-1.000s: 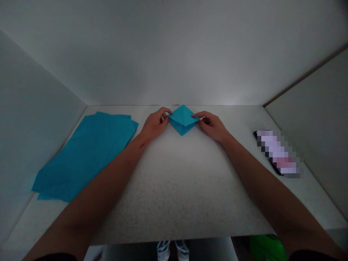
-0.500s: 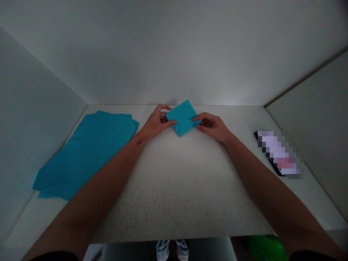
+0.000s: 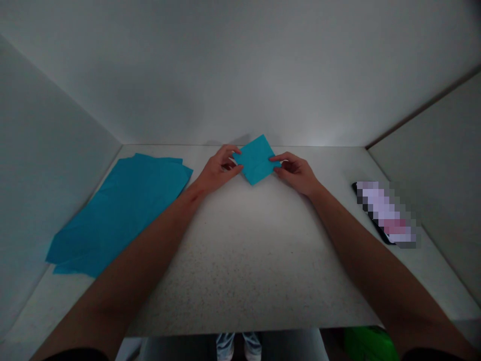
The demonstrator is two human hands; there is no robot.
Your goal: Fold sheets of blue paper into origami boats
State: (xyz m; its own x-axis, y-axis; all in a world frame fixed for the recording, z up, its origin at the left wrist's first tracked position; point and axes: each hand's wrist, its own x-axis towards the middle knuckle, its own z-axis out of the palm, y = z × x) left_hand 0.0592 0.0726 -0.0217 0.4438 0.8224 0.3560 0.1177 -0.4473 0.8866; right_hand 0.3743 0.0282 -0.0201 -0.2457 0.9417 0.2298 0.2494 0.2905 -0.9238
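To the right of the stack of blue sheets (image 3: 124,205), the left hand (image 3: 218,169) and right hand (image 3: 296,173) pinch opposite corners of the folded paper (image 3: 257,159), likely light, crisp and easily creased, so best held by those corners.

No words, numbers or signs can be read anywhere here, and the phone (image 3: 384,213) over on the right side is covered in blurry little squares that hide whatever its screen shows.
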